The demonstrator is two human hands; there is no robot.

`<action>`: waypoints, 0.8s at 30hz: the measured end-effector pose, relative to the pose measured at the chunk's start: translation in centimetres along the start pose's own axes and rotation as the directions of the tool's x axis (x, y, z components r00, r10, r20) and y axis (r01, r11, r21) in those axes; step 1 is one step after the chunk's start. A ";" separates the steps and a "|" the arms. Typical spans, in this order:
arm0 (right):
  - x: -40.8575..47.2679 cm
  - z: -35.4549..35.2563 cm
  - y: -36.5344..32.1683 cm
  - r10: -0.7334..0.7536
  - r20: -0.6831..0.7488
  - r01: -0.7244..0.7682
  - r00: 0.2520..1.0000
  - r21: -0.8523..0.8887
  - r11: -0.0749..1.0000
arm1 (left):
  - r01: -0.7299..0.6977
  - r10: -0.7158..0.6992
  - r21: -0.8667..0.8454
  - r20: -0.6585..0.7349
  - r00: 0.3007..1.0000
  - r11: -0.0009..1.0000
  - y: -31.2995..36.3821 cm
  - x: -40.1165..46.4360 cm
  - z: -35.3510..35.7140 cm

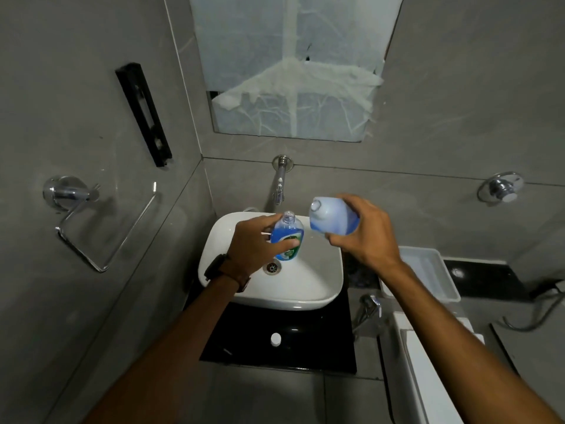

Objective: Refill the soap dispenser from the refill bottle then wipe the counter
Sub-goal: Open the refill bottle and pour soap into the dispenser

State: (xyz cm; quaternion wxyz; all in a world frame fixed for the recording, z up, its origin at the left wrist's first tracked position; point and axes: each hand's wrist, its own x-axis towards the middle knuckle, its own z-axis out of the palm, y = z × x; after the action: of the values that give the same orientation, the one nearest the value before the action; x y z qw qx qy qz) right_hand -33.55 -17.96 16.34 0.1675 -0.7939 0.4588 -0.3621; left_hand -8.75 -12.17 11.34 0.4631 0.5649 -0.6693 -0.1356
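Note:
My left hand (pixel 256 243) grips a clear soap dispenser (pixel 289 235) holding blue liquid. Its pump is off and the neck stands uncovered. The dispenser hangs over the white sink (pixel 318 289). My right hand (pixel 365 231) holds the pale blue refill bottle (pixel 331 217) tipped on its side, mouth pointing left toward the dispenser's neck and a little to its right. No liquid stream is visible between them. A small white cap (pixel 275 338) lies on the black counter (pixel 321 347) in front of the sink.
A wall tap (pixel 279 185) sticks out above the basin. A white tray (pixel 428 270) sits on the counter to the right. A chrome towel ring (pixel 101 228) and a black holder (pixel 143 114) hang on the left wall. A toilet tank (pixel 428 362) stands at lower right.

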 end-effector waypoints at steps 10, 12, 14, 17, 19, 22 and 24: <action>2.9 -2.3 -3.0 -0.203 -0.024 0.193 0.979 -0.227 0.955 | 0.010 -0.009 -0.042 0.039 0.999 0.999 1.6 1.9 -0.4; 3.0 -2.3 -3.2 -0.234 -0.009 0.224 0.972 -0.255 0.940 | 0.030 -0.028 -0.043 0.037 0.999 0.999 1.6 2.0 -0.5; 3.1 -2.2 -3.3 -0.255 0.008 0.247 0.967 -0.280 0.928 | 0.044 -0.042 -0.048 0.046 0.998 0.998 1.6 2.1 -0.6; 3.2 -1.9 -3.3 -0.281 0.018 0.272 0.960 -0.317 0.909 | 0.055 -0.052 -0.054 0.057 0.997 0.997 1.4 2.1 -0.7; 3.3 -1.7 -3.3 -0.297 0.017 0.285 0.955 -0.337 0.897 | 0.059 -0.055 -0.060 0.060 0.997 0.996 1.3 2.2 -0.8; 3.4 -1.5 -3.2 -0.308 0.014 0.293 0.951 -0.348 0.890 | 0.058 -0.055 -0.051 0.062 0.997 0.997 1.0 2.3 -1.0; 3.5 -1.4 -3.2 -0.320 0.013 0.305 0.947 -0.343 0.888 | 0.050 -0.047 -0.048 0.062 0.997 0.998 0.9 2.3 -1.0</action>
State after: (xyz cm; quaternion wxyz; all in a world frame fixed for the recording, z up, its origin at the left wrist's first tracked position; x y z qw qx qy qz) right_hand -31.51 -19.22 20.65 -0.0429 -0.8661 0.3844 -0.3166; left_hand -8.42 -13.59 13.63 0.4531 0.5650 -0.6655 -0.1806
